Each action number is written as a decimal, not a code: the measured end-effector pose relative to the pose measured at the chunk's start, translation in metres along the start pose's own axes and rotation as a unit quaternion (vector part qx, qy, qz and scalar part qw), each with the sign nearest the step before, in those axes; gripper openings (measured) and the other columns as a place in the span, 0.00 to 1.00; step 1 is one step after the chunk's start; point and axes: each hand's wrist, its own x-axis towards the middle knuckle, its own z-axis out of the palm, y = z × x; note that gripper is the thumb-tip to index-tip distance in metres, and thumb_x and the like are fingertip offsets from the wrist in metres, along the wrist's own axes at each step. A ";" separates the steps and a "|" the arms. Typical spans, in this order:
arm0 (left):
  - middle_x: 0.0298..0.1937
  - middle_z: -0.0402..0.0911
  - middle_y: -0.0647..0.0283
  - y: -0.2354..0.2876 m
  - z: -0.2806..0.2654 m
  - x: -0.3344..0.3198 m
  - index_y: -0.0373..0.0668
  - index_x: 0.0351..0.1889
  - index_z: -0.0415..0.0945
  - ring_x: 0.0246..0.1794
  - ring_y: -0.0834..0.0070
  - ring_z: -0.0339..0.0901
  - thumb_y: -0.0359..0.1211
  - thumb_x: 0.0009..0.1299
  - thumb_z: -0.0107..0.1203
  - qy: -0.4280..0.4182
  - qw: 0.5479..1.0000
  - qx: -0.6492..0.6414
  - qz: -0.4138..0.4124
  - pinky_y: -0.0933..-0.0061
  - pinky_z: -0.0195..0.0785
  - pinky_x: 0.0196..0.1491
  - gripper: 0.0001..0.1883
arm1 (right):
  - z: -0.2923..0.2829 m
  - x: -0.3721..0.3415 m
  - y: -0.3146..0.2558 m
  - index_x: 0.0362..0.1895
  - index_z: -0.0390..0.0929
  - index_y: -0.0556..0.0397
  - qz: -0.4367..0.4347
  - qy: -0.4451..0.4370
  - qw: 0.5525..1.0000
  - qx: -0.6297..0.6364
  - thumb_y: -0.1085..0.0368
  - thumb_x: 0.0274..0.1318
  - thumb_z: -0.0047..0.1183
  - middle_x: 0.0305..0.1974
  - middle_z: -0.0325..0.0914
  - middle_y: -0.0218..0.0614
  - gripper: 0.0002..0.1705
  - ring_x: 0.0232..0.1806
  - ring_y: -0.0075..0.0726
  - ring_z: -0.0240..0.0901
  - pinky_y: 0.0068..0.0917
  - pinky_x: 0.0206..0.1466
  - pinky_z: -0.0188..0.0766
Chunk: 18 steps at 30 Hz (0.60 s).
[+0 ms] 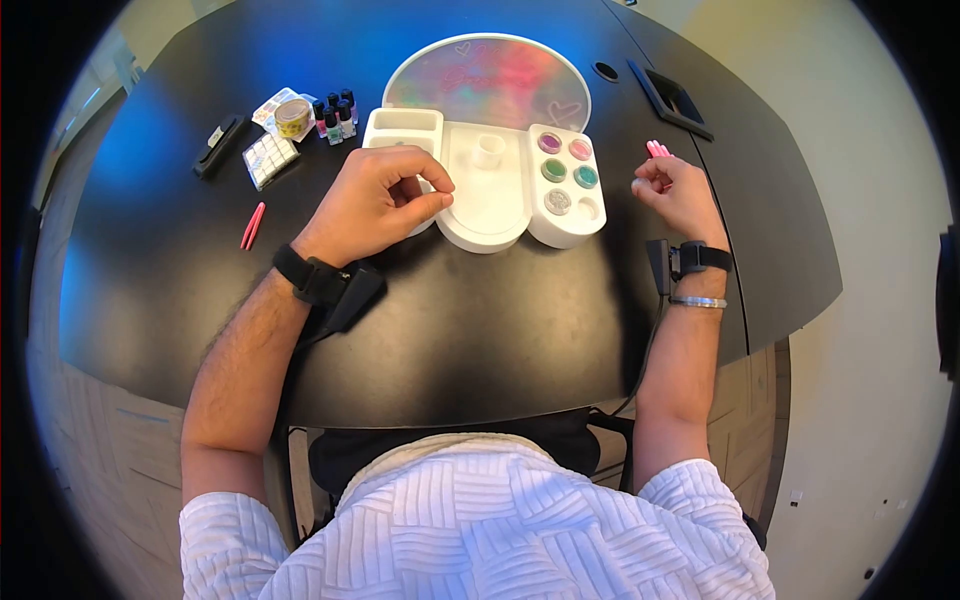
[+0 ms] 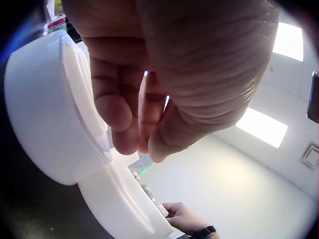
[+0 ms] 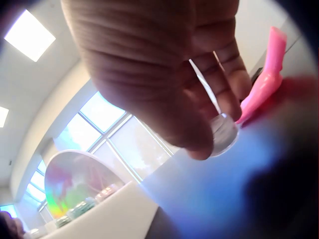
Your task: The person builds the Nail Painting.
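Note:
In the right wrist view my right hand (image 3: 149,74) pinches a small clear round pot (image 3: 226,134) between thumb and fingers. It is held right of the white organizer (image 1: 487,225), in front of some pink-handled items (image 1: 658,149). My left hand (image 1: 385,195) hovers over the organizer's left side, fingers loosely curled and fingertips close to the thumb. Nothing shows between them. The organizer's right section holds several round glitter pots (image 1: 553,171) in purple, pink, green, teal and silver, and one round hollow (image 1: 587,208) has no pot in it.
An iridescent oval panel (image 1: 487,80) stands behind the organizer. To the left are nail polish bottles (image 1: 335,118), a yellow tape roll (image 1: 292,118), a white gridded case (image 1: 270,160), a black stapler-like object (image 1: 218,146) and pink tweezers (image 1: 253,226). A black table recess (image 1: 675,100) lies back right.

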 end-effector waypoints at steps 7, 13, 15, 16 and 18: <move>0.31 0.86 0.70 -0.001 -0.001 0.001 0.43 0.41 0.90 0.26 0.84 0.78 0.28 0.73 0.72 -0.002 1.000 -0.002 0.011 0.78 0.69 0.33 0.03 | -0.004 -0.015 -0.048 0.39 0.89 0.57 -0.227 -0.020 0.969 0.095 0.68 0.50 0.76 0.34 0.83 0.31 0.12 0.36 0.27 0.79 0.26 0.45 0.79; 0.31 0.86 0.70 -0.003 0.000 0.001 0.43 0.41 0.90 0.26 0.84 0.78 0.29 0.73 0.72 -0.004 1.000 0.005 0.006 0.78 0.70 0.33 0.03 | 0.000 -0.024 -0.069 0.36 0.88 0.57 -0.264 -0.084 0.953 0.123 0.71 0.48 0.77 0.35 0.85 0.32 0.12 0.36 0.30 0.82 0.28 0.44 0.79; 0.31 0.86 0.70 -0.003 -0.001 0.001 0.43 0.41 0.90 0.26 0.84 0.78 0.29 0.73 0.72 -0.006 1.000 0.007 0.005 0.78 0.70 0.33 0.03 | 0.000 -0.024 -0.069 0.35 0.88 0.57 -0.265 -0.093 0.954 0.108 0.70 0.47 0.78 0.34 0.86 0.32 0.12 0.36 0.32 0.82 0.29 0.45 0.79; 0.31 0.86 0.70 -0.003 -0.001 0.001 0.43 0.41 0.90 0.26 0.84 0.79 0.29 0.73 0.72 -0.006 1.000 0.009 0.003 0.78 0.70 0.33 0.03 | 0.000 -0.023 -0.068 0.34 0.88 0.57 -0.262 -0.092 0.955 0.105 0.70 0.47 0.78 0.34 0.87 0.33 0.11 0.36 0.33 0.83 0.30 0.45 0.80; 0.31 0.86 0.70 -0.004 0.000 0.001 0.43 0.41 0.90 0.26 0.84 0.79 0.29 0.73 0.72 -0.004 1.000 0.006 0.004 0.78 0.70 0.33 0.03 | 0.002 -0.022 -0.066 0.32 0.88 0.58 -0.260 -0.091 0.956 0.102 0.70 0.46 0.78 0.33 0.87 0.34 0.11 0.36 0.34 0.83 0.30 0.46 0.80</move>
